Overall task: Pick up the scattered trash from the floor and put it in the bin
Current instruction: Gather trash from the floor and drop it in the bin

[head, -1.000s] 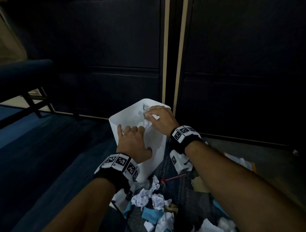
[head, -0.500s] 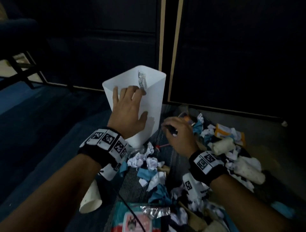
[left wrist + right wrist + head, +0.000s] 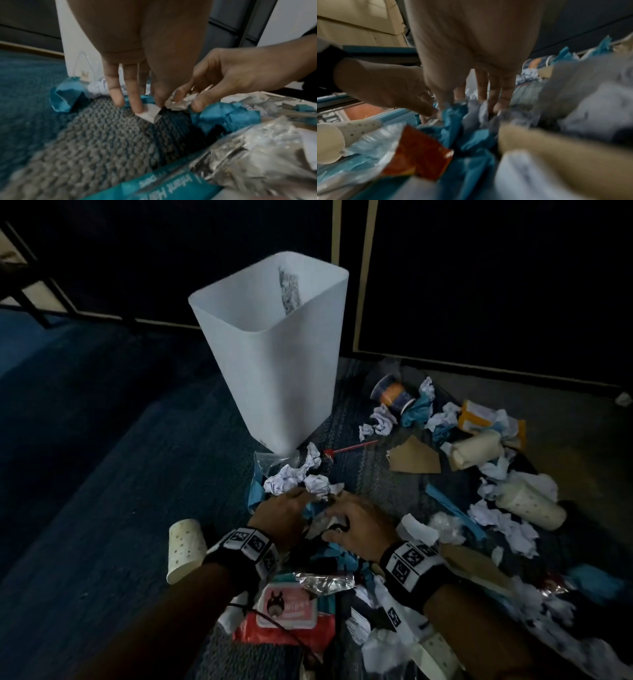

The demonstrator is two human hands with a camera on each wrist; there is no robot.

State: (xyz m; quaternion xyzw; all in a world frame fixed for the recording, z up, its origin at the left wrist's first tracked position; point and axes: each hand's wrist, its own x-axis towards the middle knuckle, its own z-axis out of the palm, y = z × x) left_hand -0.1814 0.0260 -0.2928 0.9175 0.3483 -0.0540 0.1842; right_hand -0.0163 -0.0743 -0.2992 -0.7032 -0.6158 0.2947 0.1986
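White translucent plastic, the tall square bin stands upright on the dark blue carpet, just beyond the scattered trash pile. I see my left hand low over the grey knitted rug, fingers straight, tips pressing a small white paper scrap down. My right hand sits beside it, thumb and fingers curled round a crumpled white wad atop crumpled teal paper. A dotted paper cup lies left of my left wrist.
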